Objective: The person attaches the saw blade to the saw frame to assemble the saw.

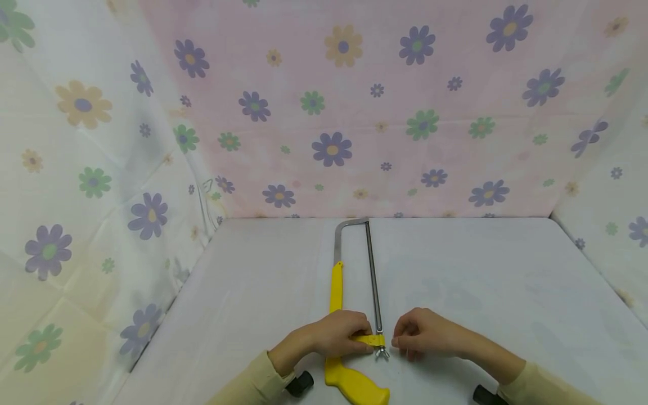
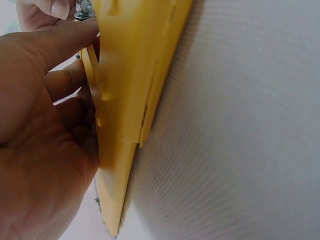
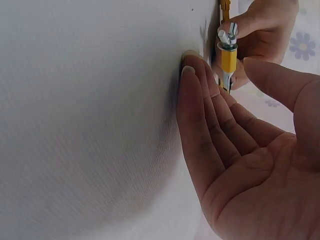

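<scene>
- While the person's left hand (image 1: pixel 341 333) pinches the short yellow crosspiece (image 1: pixel 375 340), the yellow-handled hacksaw with its curved grey metal frame (image 1: pixel 336 284) just lies on its side on the white table (image 1: pixel 455 270), far end pointing away.
- Right hand (image 1: pixel 430 333) sits just beside the shiny metal wing nut (image 1: pixel 382 353), fingers loosely bent, thumb apart, nothing held.
- Step in hand looks like steadying the saw to work that nut; tightening or loosening, can't tell.
- Next move probably calls for right thumb and fingertips on the nut's wings, crosspiece held firm.
</scene>
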{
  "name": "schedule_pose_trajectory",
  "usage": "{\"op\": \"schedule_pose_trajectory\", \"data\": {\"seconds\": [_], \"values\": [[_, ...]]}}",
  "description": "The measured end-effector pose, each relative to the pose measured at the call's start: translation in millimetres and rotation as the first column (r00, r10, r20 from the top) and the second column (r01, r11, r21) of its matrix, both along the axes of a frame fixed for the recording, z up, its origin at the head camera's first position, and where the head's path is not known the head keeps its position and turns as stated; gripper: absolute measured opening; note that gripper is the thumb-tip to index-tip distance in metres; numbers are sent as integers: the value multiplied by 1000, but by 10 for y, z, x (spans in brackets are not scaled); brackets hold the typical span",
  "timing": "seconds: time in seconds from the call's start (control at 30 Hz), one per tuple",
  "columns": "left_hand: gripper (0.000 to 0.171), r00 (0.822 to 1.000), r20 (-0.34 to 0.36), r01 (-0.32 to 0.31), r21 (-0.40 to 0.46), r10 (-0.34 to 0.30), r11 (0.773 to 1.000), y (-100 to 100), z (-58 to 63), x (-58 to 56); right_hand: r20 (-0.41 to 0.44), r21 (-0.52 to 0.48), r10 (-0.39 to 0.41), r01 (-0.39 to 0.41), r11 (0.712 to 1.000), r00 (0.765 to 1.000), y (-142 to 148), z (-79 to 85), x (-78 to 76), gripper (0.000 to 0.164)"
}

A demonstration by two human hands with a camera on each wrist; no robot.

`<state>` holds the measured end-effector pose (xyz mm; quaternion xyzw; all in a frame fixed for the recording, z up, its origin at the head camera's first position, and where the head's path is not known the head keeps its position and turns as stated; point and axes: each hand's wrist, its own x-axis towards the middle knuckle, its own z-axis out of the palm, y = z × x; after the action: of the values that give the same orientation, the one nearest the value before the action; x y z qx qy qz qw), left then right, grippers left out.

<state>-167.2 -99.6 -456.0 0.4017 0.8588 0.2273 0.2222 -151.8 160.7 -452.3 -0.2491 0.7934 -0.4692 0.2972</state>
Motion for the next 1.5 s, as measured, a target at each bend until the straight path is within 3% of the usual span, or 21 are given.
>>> {"op": "schedule_pose_trajectory", "data": {"seconds": [0.5, 1.13, 1.5], "values": [[10, 1000, -23, 20, 12, -19, 1000, -5, -25, -9, 92, -37, 65, -61, 997, 994, -82, -28, 115, 16], [8, 1000, -19, 15, 1, -14, 1000, 11, 7, -2, 92, -44, 70, -66, 997, 993, -168, -72, 147, 13], [9, 999, -29, 27, 15, -27, 1000, -5, -56, -25, 64, -27, 61, -59, 998, 996, -204, -80, 148, 16]]}}
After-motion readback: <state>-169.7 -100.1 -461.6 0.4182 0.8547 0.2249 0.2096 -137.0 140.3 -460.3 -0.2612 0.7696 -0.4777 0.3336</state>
